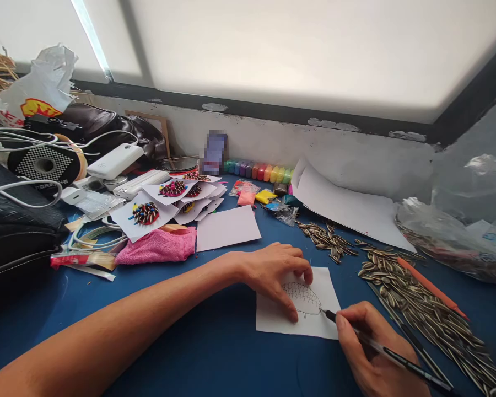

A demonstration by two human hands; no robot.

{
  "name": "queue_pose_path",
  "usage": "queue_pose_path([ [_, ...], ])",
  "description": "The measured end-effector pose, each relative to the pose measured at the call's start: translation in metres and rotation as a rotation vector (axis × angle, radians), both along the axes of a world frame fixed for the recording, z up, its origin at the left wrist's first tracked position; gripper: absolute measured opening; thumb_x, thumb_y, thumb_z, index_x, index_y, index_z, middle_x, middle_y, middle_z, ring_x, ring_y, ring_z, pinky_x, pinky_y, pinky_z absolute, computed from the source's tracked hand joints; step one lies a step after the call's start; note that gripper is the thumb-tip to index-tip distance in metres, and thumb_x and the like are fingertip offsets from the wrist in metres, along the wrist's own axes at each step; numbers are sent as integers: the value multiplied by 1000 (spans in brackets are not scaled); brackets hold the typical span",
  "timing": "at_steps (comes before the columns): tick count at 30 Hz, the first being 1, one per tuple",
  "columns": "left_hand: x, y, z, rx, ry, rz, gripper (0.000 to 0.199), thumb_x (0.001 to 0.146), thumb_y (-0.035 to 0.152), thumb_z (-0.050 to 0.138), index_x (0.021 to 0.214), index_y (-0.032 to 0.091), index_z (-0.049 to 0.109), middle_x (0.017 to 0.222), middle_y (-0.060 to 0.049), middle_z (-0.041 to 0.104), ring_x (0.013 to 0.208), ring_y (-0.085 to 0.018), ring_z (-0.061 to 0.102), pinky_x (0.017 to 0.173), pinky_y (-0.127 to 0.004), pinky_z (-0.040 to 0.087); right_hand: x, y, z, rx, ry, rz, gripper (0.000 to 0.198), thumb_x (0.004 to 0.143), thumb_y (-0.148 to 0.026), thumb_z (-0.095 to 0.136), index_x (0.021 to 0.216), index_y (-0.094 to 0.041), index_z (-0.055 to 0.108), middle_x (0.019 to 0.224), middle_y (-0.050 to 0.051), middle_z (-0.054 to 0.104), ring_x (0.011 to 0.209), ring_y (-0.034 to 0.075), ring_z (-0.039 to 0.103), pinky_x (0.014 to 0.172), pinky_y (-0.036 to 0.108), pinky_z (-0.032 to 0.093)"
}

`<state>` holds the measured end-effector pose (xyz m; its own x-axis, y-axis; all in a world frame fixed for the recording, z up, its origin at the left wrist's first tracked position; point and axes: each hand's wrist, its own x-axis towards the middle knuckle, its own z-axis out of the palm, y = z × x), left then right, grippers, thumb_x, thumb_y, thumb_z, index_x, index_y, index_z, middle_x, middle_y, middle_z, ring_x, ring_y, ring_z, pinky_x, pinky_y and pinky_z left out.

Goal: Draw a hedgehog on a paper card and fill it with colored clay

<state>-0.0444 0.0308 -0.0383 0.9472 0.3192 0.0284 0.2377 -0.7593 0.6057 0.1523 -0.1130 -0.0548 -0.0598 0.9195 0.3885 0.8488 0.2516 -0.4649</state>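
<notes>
A white sheet of paper (273,320) lies on the blue table, with a rounded outline filled with small scale-like marks, the drawing (303,298), in black line. My left hand (276,275) rests on the sheet, thumb and fingers apart on either side of the drawing, and holds nothing. In my right hand (376,353) is a black pen (372,344), gripped between thumb and fingers. Its tip touches the paper at the right end of the outline. Part of the drawing is hidden under my left hand.
Sunflower seeds (421,309) spread along the right, with an orange stick (432,286) among them. Behind stand colored clay packs (258,171) and large white sheets (347,204). Seed-decorated cards (146,215), a pink cloth (157,246), cables and a black bag (16,231) crowd the left.
</notes>
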Motion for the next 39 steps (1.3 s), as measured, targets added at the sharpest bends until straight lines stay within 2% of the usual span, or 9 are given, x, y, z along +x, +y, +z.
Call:
queue_pose_path([
  [2,0,1,1,-14,-3,0,46,73,44,78,108,19,61,103,-4,55,100,-19,50,92,-31,35,1,1,0,-1,6,11,23,93,-34,49,72,-25,53,51,-6,55,39,10,54,39,18,43],
  [5,-1,4,1,-69,-41,2,16,90,27,59,103,18,64,100,-4,57,98,-16,52,93,-28,36,-1,0,0,-25,52,21,20,92,-36,51,76,-25,57,56,-5,62,45,12,60,43,19,46],
  [7,-2,6,-2,-112,-74,4,21,92,12,47,102,17,65,100,-4,59,98,-14,53,92,-25,38,-6,-1,1,-38,98,3,19,91,-37,52,78,-25,58,58,-4,63,47,13,61,44,20,45],
  [10,-2,9,-6,-123,-90,-7,38,82,-3,41,103,17,65,102,-4,59,99,-14,53,91,-24,39,-16,-2,3,-55,166,-32,20,92,-38,51,79,-25,58,57,-5,60,45,12,56,42,21,42],
  [12,-2,10,-7,-114,-85,-19,46,75,-7,39,104,18,65,103,-4,59,100,-14,53,94,-25,39,-23,-1,4,-76,193,22,20,92,-37,51,78,-25,58,54,-6,55,41,11,51,40,21,40],
  [20,-1,9,-3,-109,-63,-34,49,70,-7,38,104,16,64,102,-4,59,102,-15,53,96,-28,39,-30,11,1,-137,170,180,21,95,-33,47,78,-24,55,57,-5,56,44,11,51,43,20,42],
  [28,0,6,0,-89,-46,0,44,72,-4,41,102,18,64,102,-4,60,101,-16,53,95,-28,39,-38,5,-4,-66,264,40,19,93,-36,51,78,-24,56,56,-7,53,43,11,49,42,21,37],
  [33,0,6,-1,-87,-57,7,44,70,-4,42,102,16,65,101,-4,60,99,-15,54,93,-26,40,-38,7,-2,-91,259,54,19,92,-37,52,79,-24,57,56,-7,56,43,10,51,41,21,38],
  [39,1,6,-2,-83,-63,14,44,71,-4,43,101,17,66,101,-4,60,99,-15,55,93,-25,40,-32,10,-3,-117,206,147,16,93,-33,51,83,-23,58,63,-3,63,50,12,61,46,20,47],
])
